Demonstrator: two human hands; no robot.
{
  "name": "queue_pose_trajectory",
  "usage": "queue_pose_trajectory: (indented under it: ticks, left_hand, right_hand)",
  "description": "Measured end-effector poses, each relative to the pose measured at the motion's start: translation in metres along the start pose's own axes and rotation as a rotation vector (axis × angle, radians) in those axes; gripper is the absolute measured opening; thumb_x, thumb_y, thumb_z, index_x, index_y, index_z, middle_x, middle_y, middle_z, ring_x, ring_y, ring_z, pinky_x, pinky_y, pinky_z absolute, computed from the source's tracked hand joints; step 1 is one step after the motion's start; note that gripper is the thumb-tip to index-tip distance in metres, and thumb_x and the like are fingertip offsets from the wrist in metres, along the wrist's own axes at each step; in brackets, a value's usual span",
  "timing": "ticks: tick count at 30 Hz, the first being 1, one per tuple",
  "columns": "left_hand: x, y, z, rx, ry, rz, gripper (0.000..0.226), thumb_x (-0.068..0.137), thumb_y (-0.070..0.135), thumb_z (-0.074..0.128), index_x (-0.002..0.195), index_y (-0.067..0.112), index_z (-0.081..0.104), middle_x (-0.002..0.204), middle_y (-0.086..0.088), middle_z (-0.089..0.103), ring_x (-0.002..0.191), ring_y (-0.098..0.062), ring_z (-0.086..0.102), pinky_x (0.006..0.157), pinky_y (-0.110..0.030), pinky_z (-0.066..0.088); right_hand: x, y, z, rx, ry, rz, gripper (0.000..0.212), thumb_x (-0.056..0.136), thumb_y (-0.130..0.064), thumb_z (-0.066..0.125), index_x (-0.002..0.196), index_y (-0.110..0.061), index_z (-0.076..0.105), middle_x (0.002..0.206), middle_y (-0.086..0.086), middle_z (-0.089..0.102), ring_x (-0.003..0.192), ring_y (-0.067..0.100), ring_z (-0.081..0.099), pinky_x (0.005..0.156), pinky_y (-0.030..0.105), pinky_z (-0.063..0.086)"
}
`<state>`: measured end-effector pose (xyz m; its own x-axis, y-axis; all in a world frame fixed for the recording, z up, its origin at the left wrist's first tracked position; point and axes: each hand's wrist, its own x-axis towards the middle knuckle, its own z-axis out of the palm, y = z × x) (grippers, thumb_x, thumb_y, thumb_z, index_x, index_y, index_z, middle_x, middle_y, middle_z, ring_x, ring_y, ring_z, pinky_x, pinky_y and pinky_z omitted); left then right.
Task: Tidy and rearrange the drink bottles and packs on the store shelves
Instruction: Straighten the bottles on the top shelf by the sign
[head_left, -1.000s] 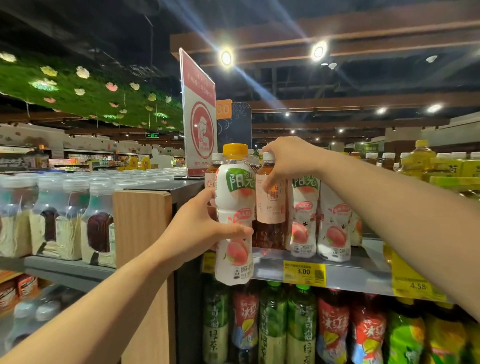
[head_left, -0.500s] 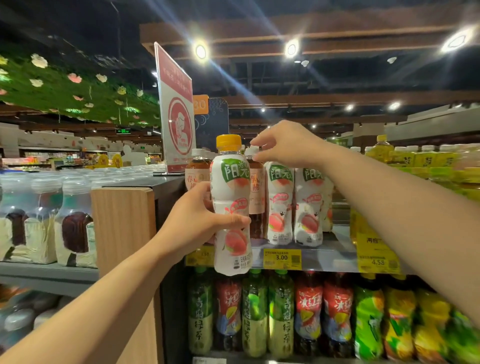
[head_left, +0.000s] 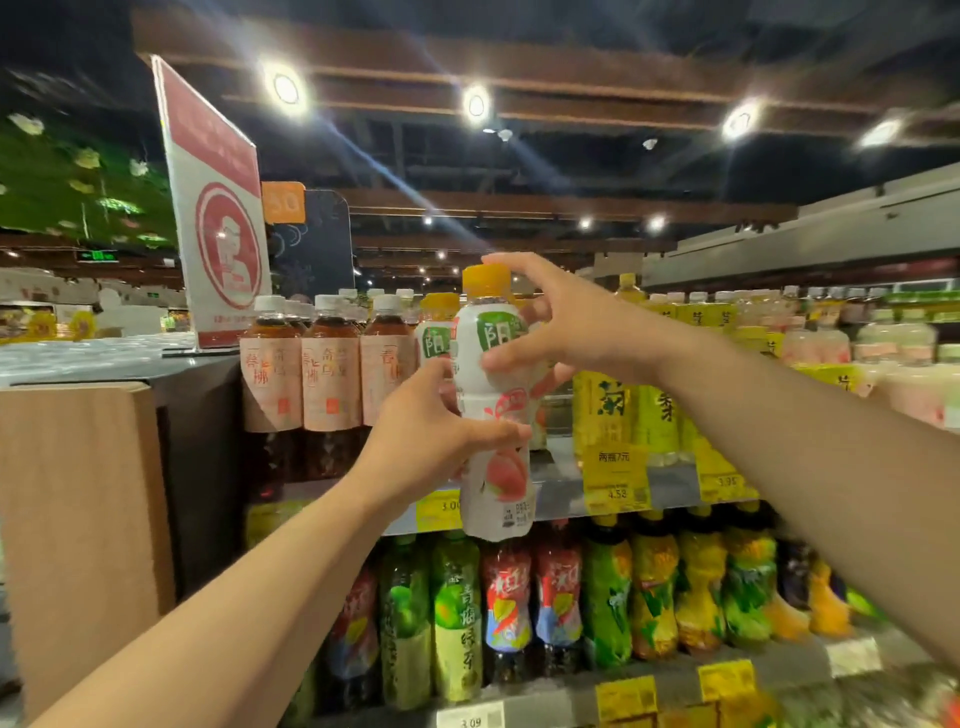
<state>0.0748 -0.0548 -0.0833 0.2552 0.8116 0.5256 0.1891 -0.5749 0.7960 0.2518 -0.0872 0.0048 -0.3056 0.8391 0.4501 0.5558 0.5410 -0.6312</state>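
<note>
Holding a white peach drink bottle (head_left: 493, 415) before the top shelf (head_left: 561, 499).
Left hand (head_left: 431, 441) grips its middle; right hand (head_left: 561, 322) spreads loosely at its orange cap (head_left: 485, 278). Yellow price tags (head_left: 615, 478) read 3.00 and 4.58.

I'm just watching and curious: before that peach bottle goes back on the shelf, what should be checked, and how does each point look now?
1. Left hand grips the peach bottle: ok.
2. Right hand has a hold on it: cannot tell, fingers spread near the top.
3. Orange cap on: ok.
4. Bottle upright: ok.
5. Free slot beside the matching bottle: cannot tell, hidden.
6. Brown tea bottles standing: ok.
</note>
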Motion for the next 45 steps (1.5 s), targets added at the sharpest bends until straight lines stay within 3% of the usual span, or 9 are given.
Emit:
queue_pose_trajectory:
  ticks: [3,7,12,15,20,25,33,40,45]
  left_hand:
    - [0.008,0.003,0.022,0.056,-0.019,0.044,0.064,0.052,0.045,0.091,0.104,0.033,0.057,0.09,0.009,0.075,0.081,-0.01,0.073,0.069,-0.044,0.061]
    - [0.021,0.014,0.04,0.096,-0.084,0.077,0.065,0.058,0.046,0.09,0.111,0.032,0.055,0.091,0.007,0.073,0.079,-0.012,0.072,0.07,-0.047,0.061]
    - [0.043,0.03,0.024,0.273,-0.062,0.181,0.107,0.046,0.076,0.078,0.137,0.032,0.044,0.114,0.008,0.066,0.094,-0.007,0.068,0.079,-0.038,0.061]
    - [0.057,0.036,0.014,0.398,0.056,0.259,0.096,0.057,0.074,0.07,0.138,0.028,0.048,0.122,0.006,0.063,0.096,-0.004,0.064,0.079,-0.033,0.059]
    - [0.083,0.037,0.008,0.553,0.148,0.303,0.075,0.073,0.055,0.076,0.138,0.028,0.049,0.126,0.006,0.062,0.107,-0.006,0.059,0.082,-0.025,0.049]
    - [0.098,0.039,0.007,0.773,0.226,0.38,0.078,0.074,0.051,0.077,0.141,0.025,0.046,0.138,-0.001,0.055,0.121,-0.018,0.054,0.095,-0.034,0.046]
    - [0.115,0.033,0.006,0.988,0.133,0.38,0.087,0.078,0.054,0.073,0.15,0.022,0.037,0.15,-0.002,0.043,0.132,-0.021,0.047,0.104,-0.037,0.042]
    - [0.123,0.021,0.008,1.082,0.165,0.43,0.083,0.074,0.062,0.071,0.144,0.026,0.045,0.138,0.004,0.056,0.123,-0.017,0.053,0.1,-0.036,0.044]
    - [0.128,0.015,0.01,1.069,0.203,0.457,0.083,0.071,0.062,0.074,0.141,0.025,0.049,0.137,0.004,0.056,0.121,-0.017,0.054,0.1,-0.037,0.043]
  right_hand:
    - [-0.012,0.01,-0.011,0.0,0.098,-0.002,0.092,0.068,-0.015,0.089,0.14,-0.041,0.038,0.103,0.005,0.069,0.087,0.018,0.073,0.067,0.046,0.062]
    - [-0.022,0.017,-0.034,-0.007,0.14,0.012,0.088,0.067,-0.006,0.088,0.137,-0.035,0.043,0.104,0.004,0.07,0.088,0.018,0.073,0.065,0.043,0.062]
    - [-0.02,0.031,-0.057,-0.048,0.219,0.022,0.087,0.066,-0.002,0.087,0.135,-0.034,0.045,0.102,0.003,0.066,0.083,0.015,0.073,0.063,0.042,0.062]
    - [-0.009,0.043,-0.068,-0.033,0.271,0.01,0.086,0.066,-0.003,0.087,0.132,-0.037,0.045,0.109,0.007,0.063,0.086,0.02,0.073,0.064,0.042,0.062]
    - [0.016,0.064,-0.07,-0.079,0.294,0.003,0.089,0.064,-0.009,0.09,0.131,-0.042,0.041,0.109,0.009,0.064,0.091,0.024,0.071,0.065,0.044,0.062]
    - [0.039,0.075,-0.066,-0.126,0.272,0.009,0.09,0.063,-0.016,0.092,0.131,-0.043,0.04,0.108,0.007,0.062,0.088,0.025,0.071,0.063,0.042,0.062]
    - [0.064,0.084,-0.065,-0.194,0.214,0.082,0.087,0.068,-0.013,0.089,0.133,-0.033,0.035,0.102,0.005,0.063,0.081,0.023,0.071,0.06,0.042,0.062]
    - [0.078,0.097,-0.064,-0.266,0.161,0.136,0.095,0.063,-0.022,0.092,0.137,-0.031,0.033,0.109,0.01,0.06,0.085,0.024,0.07,0.064,0.04,0.062]
    - [0.082,0.093,-0.064,-0.369,0.114,0.162,0.091,0.068,-0.021,0.089,0.142,-0.019,0.036,0.109,0.0,0.054,0.091,0.021,0.063,0.069,0.038,0.062]
